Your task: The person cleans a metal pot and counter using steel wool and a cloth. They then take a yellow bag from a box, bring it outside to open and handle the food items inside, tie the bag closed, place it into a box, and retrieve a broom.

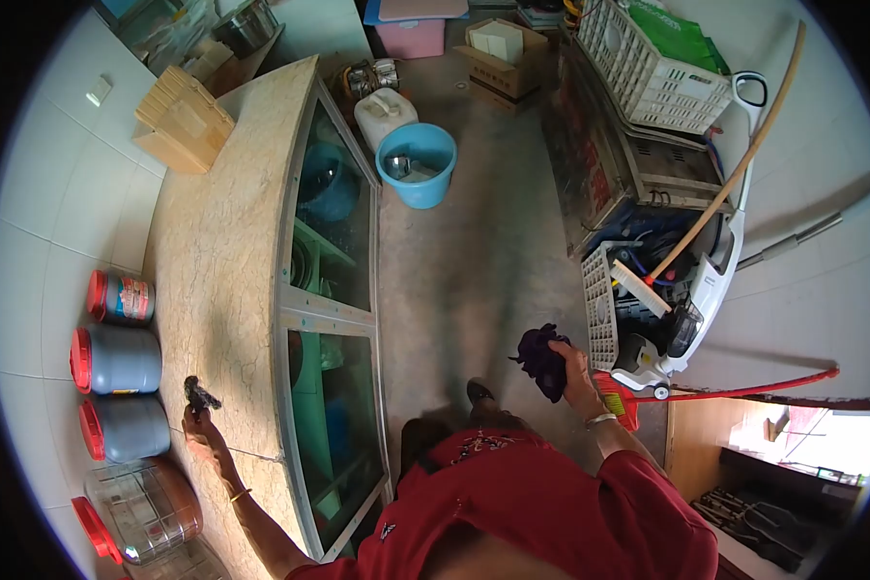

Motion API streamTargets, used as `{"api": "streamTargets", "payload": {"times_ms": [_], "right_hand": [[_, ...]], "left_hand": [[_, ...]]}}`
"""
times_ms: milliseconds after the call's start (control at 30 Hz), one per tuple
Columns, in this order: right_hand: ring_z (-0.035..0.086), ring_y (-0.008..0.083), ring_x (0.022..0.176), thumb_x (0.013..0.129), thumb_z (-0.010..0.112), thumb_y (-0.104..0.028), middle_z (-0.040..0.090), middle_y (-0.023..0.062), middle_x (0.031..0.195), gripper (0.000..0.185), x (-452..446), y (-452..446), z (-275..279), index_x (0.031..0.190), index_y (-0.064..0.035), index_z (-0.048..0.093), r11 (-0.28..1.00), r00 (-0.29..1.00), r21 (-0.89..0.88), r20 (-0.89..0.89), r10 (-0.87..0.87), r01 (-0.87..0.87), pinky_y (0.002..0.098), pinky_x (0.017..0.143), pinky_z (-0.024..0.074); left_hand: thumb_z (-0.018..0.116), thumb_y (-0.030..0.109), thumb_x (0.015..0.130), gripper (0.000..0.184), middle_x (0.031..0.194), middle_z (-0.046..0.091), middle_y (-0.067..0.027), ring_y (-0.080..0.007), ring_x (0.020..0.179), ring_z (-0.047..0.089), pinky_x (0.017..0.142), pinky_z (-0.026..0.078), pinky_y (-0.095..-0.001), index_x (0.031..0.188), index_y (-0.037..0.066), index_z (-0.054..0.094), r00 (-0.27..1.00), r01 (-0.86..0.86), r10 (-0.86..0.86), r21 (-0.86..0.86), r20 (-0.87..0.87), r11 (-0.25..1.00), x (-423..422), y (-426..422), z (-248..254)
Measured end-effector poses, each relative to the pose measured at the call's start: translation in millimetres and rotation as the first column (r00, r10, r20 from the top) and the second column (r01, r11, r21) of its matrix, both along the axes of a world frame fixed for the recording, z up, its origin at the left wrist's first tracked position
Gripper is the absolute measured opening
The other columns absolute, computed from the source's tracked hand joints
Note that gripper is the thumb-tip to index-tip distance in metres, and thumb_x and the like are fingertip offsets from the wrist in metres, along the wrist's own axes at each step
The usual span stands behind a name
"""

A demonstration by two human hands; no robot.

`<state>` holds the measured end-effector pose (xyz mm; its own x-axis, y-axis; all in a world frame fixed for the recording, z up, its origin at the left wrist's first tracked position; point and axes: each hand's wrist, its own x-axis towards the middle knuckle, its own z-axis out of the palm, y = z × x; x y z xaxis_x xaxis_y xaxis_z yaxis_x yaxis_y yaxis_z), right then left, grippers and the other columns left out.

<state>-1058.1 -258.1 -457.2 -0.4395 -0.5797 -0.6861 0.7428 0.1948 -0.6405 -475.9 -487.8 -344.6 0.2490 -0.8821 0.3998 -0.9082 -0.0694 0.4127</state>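
My left hand (203, 435) is over the marble-patterned countertop (232, 232), its fingers closed on a small black crumpled thing (201, 394) whose kind I cannot make out. Grey-blue jars with red lids, among them a middle jar (121, 359), stand just beyond that hand along the wall. On the other side, my right hand (578, 382) grips a bunched dark purple cloth (543, 362). The cloth hangs above the floor, near a white plastic basket (600, 300).
Below the countertop is a glass-doored cabinet (333, 416). A blue bucket (418, 198) and a white jug (382, 114) stand ahead on the floor (464, 232). Rightward are a vacuum cleaner (720, 275), a wooden-handled brush (725, 188) and a red-handled broom (744, 389). A cardboard box (186, 121) sits on the countertop.
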Motion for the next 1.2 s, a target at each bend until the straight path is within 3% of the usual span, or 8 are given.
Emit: {"api": "streamTargets", "payload": {"times_ms": [367,533,700,867,967,1033,1100,1200], "right_hand": [[0.063,0.0212,0.072,0.079,0.061,-0.016,0.064,0.011,0.084,0.025,11,-88,-18,0.095,0.0019,0.059,1.0,1.0,-0.017,0.01,-0.012,0.012,0.0312,0.067,0.0514],[0.064,0.0231,0.074,0.079,0.06,-0.015,0.064,0.0128,0.086,0.026,18,-157,8,0.098,0.0032,0.058,0.997,0.997,0.016,-0.017,-0.072,0.073,0.0335,0.069,0.0526],[0.063,0.0175,0.07,0.077,0.065,-0.014,0.064,0.0102,0.085,0.036,67,-269,66,0.106,0.0045,0.057,0.955,0.963,-0.168,-0.165,0.215,-0.243,0.0282,0.063,0.0518],[0.06,0.0122,0.07,0.076,0.07,-0.019,0.064,0.0069,0.089,0.048,156,-409,127,0.117,0.0008,0.056,0.696,0.819,-0.434,-0.341,0.461,-0.572,0.0259,0.064,0.0494],[0.054,0.0313,0.11,0.077,0.07,-0.031,0.048,0.0237,0.125,0.077,210,-477,135,0.137,-0.0005,0.033,0.476,0.535,-0.319,-0.724,0.436,-0.82,0.0356,0.093,0.043],[0.033,0.0337,0.131,0.077,0.067,-0.046,0.024,0.0266,0.144,0.092,235,-498,114,0.143,-0.0042,0.018,0.33,0.284,-0.195,-0.927,0.245,-0.924,0.0381,0.105,0.0325],[0.034,0.0318,0.13,0.077,0.068,-0.042,0.027,0.0268,0.142,0.088,223,-488,111,0.143,-0.0065,0.022,0.292,0.288,-0.232,-0.943,0.165,-0.928,0.0377,0.1,0.0371],[0.053,0.0241,0.108,0.08,0.067,-0.026,0.049,0.0202,0.122,0.067,173,-478,101,0.137,-0.0067,0.035,0.304,0.306,-0.165,-0.807,0.505,-0.938,0.0336,0.084,0.0474]], "left_hand": [[0.054,0.017,0.082,0.021,0.082,0.055,-0.0153,-0.0297,0.071,0.052,0.063,0.039,-0.0395,0.097,0.003,0.059,0.998,0.064,-0.063,-0.05,0.032,0.997,-1,-95,-17],[0.053,0.006,0.081,0.043,0.108,0.054,-0.0178,-0.03,0.077,0.055,0.069,0.045,-0.038,0.124,0.007,0.052,0.979,0.071,-0.069,-0.004,0.194,0.997,23,-133,-51],[0.053,0.006,0.082,0.042,0.106,0.053,-0.0131,-0.0205,0.076,0.05,0.067,0.043,-0.0341,0.124,0.005,0.051,1.0,-0.003,0.002,-0.053,-0.021,0.999,-43,-144,-2],[0.051,0.003,0.086,0.029,0.105,0.054,-0.0105,-0.0189,0.079,0.048,0.071,0.043,-0.0327,0.115,0.001,0.056,0.968,0.092,-0.151,-0.274,-0.201,0.957,-109,-149,21],[0.051,-0.001,0.086,0.028,0.107,0.055,-0.0123,-0.0227,0.087,0.052,0.074,0.044,-0.0349,0.113,0.001,0.056,0.978,0.147,-0.185,-0.311,-0.096,0.939,-127,-150,18],[0.051,-0.003,0.086,0.028,0.108,0.055,-0.0133,-0.025,0.092,0.054,0.076,0.045,-0.036,0.113,0.001,0.057,0.981,0.185,-0.191,-0.315,0.012,0.931,-139,-152,15],[0.052,-0.006,0.084,0.029,0.109,0.055,-0.0151,-0.0286,0.098,0.054,0.079,0.046,-0.0374,0.112,0.001,0.057,0.962,0.274,-0.261,-0.32,0.085,0.907,-158,-152,14],[0.056,-0.009,0.082,0.032,0.11,0.055,-0.0163,-0.0297,0.099,0.056,0.08,0.047,-0.0385,0.112,-0.001,0.057,0.942,0.336,-0.329,-0.262,0.072,0.905,-190,-164,7]]}}
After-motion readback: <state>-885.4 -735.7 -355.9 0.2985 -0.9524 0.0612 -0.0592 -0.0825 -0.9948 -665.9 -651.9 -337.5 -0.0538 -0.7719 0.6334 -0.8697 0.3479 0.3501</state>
